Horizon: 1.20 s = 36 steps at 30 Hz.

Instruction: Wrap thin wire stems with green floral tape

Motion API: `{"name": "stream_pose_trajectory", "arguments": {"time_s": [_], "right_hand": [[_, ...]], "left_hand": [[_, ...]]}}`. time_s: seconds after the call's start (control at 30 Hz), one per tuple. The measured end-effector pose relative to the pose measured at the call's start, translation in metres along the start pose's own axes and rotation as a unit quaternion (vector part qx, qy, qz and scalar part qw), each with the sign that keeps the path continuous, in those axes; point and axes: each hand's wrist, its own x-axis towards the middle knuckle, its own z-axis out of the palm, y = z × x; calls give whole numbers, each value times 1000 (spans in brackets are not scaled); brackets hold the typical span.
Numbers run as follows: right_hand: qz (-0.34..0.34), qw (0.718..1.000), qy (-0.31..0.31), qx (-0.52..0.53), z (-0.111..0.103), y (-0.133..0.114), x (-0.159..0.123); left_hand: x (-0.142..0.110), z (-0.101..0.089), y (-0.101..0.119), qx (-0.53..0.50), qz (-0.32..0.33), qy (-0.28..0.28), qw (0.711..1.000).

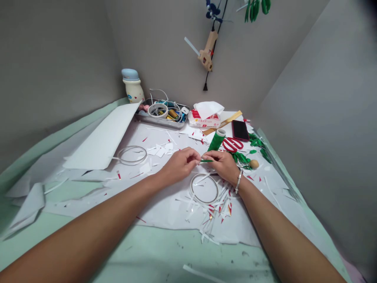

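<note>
My left hand [183,163] and my right hand [224,164] meet over the middle of the paper-covered table, fingertips nearly touching. A thin green strip [207,160] runs between them, pinched at both ends; its exact kind is too small to tell. Just behind the hands a spool of green thread [216,142] stands tilted. Below them lies a narrow ring-shaped roll of tape [192,190] among white paper slivers [216,212]. Right of my right hand are shiny green leaves [242,158], a small brown ball [253,164] and red-handled scissors [232,145].
At the back sit a metal tray [165,122] of craft supplies, a tissue pack [203,119] and a phone [240,130]. A white sheet [103,137] and another ring [132,147] lie left. A glue gun [208,53] hangs on the wall by a white-and-blue bottle [134,90].
</note>
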Motion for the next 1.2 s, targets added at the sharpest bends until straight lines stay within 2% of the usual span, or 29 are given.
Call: {"name": "stream_pose_trajectory", "arguments": {"time_s": [0.1, 0.17, 0.23, 0.3, 0.4, 0.5, 0.6, 0.67, 0.77, 0.87, 0.93, 1.07, 1.2], "right_hand": [[-41, 997, -54, -28, 3, -6, -3], [-97, 990, -76, -67, 4, -15, -5], [-145, 981, -71, -111, 4, -23, -7], [-169, 974, -36, -148, 3, -29, -7], [-154, 976, 21, -152, 0, -27, -6], [-90, 992, 47, -78, -2, -15, -3], [-7, 1000, 17, -7, -3, -1, 0], [17, 1000, -13, 4, -3, 3, 0], [-10, 999, -44, -24, -1, -4, -2], [-94, 990, -83, -65, 1, -18, -6], [-135, 984, -70, -91, 2, -26, -8], [-159, 980, -3, -123, 1, -32, -9], [-126, 985, 39, -114, -3, -26, -6]], "left_hand": [[2, -2, -4, -29, -35, 52, 998], [3, -2, -7, 1, -52, 90, 995], [3, -1, -10, 52, -55, 108, 991], [1, 1, -12, 95, -41, 92, 990], [-2, 4, -10, 120, -2, 24, 993], [-3, 5, -6, 105, 32, -23, 994], [-1, 4, -3, 66, 31, -20, 997], [1, 2, -2, 33, 11, -3, 999], [2, 0, -2, -5, -19, 29, 999], [3, -1, -5, 10, -32, 69, 997], [3, -1, -8, 39, -36, 81, 995], [2, 2, -9, 96, -30, 43, 994], [-1, 5, -4, 111, 1, -5, 994]]}}
